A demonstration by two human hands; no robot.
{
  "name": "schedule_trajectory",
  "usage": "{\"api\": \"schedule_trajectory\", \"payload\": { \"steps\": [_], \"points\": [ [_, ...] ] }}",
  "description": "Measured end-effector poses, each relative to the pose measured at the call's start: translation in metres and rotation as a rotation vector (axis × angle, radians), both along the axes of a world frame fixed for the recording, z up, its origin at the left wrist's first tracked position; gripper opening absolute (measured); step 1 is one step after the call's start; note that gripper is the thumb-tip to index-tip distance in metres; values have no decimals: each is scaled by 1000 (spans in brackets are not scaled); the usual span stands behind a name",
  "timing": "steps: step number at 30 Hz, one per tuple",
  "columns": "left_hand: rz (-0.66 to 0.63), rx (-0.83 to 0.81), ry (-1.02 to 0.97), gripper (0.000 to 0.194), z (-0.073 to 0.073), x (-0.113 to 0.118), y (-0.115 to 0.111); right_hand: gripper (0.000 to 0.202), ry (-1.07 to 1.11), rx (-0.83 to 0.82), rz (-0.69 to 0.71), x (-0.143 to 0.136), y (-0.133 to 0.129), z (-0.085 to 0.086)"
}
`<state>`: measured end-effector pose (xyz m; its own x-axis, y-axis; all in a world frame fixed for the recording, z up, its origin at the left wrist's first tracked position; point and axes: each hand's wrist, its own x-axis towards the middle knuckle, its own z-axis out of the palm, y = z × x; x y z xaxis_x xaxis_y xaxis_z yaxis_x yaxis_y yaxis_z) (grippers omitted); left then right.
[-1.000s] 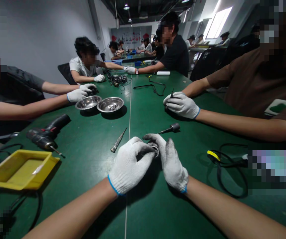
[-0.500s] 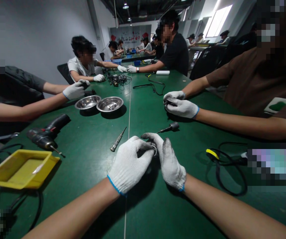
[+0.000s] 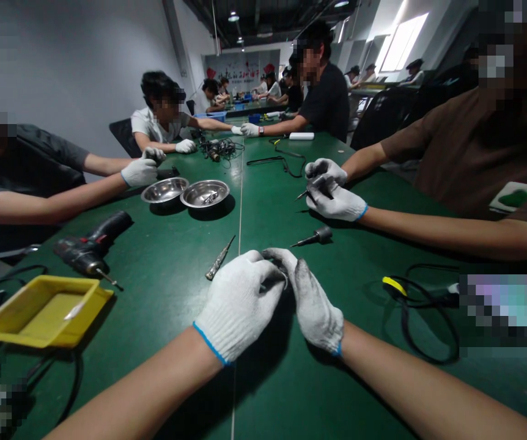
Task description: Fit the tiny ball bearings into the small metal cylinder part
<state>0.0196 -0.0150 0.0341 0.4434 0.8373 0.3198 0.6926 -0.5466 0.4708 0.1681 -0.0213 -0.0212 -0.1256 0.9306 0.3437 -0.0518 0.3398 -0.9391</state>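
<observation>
Both my hands wear white knit gloves with blue cuffs and meet above the green table. My left hand [image 3: 240, 305] is closed, its thumb and fingers pinched on a small ring-shaped metal part, mostly hidden now. Curled around those fingertips, my right hand [image 3: 316, 305] has dark-stained fingers bent inward; what they grip is hidden. A slim screwdriver-like tool [image 3: 220, 260] lies just beyond my left hand. Past my right hand lies a dark tool with a thin shaft and thick round end [image 3: 321, 234].
At left are a yellow tray [image 3: 84, 315], a power drill [image 3: 87, 250] and two steel bowls [image 3: 165, 191], one containing small metal pieces. A black cable with a yellow band [image 3: 394, 286] lies right. Co-workers' gloved hands [image 3: 337, 198] work at both sides; tangled cables [image 3: 220, 148] lie farther back.
My left hand has rolled slightly and its fingers now cover more of the ring-shaped part. The co-worker's hands at right have shifted, showing a thin pointed piece. The view moved slightly.
</observation>
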Motion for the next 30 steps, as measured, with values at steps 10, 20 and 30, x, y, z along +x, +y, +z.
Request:
{"api": "schedule_trajectory", "payload": {
  "steps": [10, 20, 30],
  "points": [
    [-35, 81, -55, 14, 0, -1, -2, 69, 10, 13, -6, 0, 1, -1],
    [-133, 244, -158, 17, -18, -6, -5, 73, -25, -17, -74, 2, -1, -4],
    [-211, 629, 61, 25, -26, -9, 2, 77, -62, -43, -57, 2, -1, -3]
  ]
}}
